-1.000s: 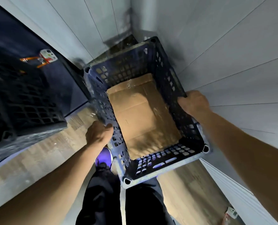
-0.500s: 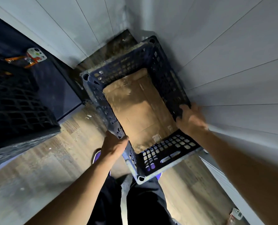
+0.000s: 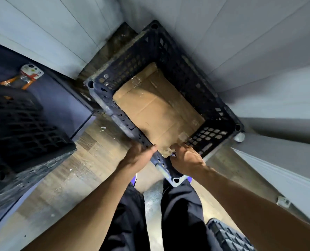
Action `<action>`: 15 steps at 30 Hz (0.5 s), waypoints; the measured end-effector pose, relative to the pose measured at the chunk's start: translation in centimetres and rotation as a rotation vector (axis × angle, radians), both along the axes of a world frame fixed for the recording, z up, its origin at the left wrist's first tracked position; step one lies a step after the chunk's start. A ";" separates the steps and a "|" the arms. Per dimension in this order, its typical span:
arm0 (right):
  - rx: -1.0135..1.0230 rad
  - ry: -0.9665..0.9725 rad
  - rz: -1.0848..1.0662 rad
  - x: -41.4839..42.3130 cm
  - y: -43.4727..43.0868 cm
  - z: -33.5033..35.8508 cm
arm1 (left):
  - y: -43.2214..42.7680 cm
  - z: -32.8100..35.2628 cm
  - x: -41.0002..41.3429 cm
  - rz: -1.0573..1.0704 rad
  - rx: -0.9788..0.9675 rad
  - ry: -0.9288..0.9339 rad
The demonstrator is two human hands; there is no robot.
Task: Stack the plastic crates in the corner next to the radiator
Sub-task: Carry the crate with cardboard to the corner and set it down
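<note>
We are seating the crate (image 3: 165, 98) in the wall corner, left hand (image 3: 137, 156) and right hand (image 3: 186, 160) clamped on its near corner; next, another crate (image 3: 21, 127) goes on top.

Pale panelled walls (image 3: 241, 33) meet in a far corner above a worn wood-plank floor (image 3: 74, 174). On a dark surface (image 3: 60, 98) at the left lie orange-handled pliers (image 3: 16, 81) beside a phone (image 3: 31, 70), lying camera side up.

The second crate (image 3: 21, 127) runs off the left edge. Another crate (image 3: 228, 236) is cut off at the bottom. Both hands' fingertips (image 3: 174, 147) hide inside the corner crate (image 3: 168, 51).
</note>
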State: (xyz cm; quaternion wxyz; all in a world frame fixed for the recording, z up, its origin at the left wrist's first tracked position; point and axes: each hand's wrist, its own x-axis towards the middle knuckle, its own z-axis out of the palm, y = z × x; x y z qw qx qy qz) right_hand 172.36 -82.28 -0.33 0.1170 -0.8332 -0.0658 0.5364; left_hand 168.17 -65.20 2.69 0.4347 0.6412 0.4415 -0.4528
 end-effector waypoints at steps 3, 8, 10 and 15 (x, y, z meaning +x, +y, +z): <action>-0.039 0.006 -0.020 -2.5 0.2 0.2 | 0.1 0.1 -0.2 -0.168 -0.064 -0.007; -0.080 0.025 -0.040 -5.3 0.5 0.2 | 1.6 -0.8 -0.6 -0.564 0.098 -0.149; -0.073 0.026 -0.051 -6.4 1.2 -0.2 | 2.1 -0.9 -0.8 -0.754 0.230 -0.280; -0.082 -0.081 -0.099 -8.9 3.3 -2.6 | 3.1 -3.3 -0.6 -1.140 0.339 -0.504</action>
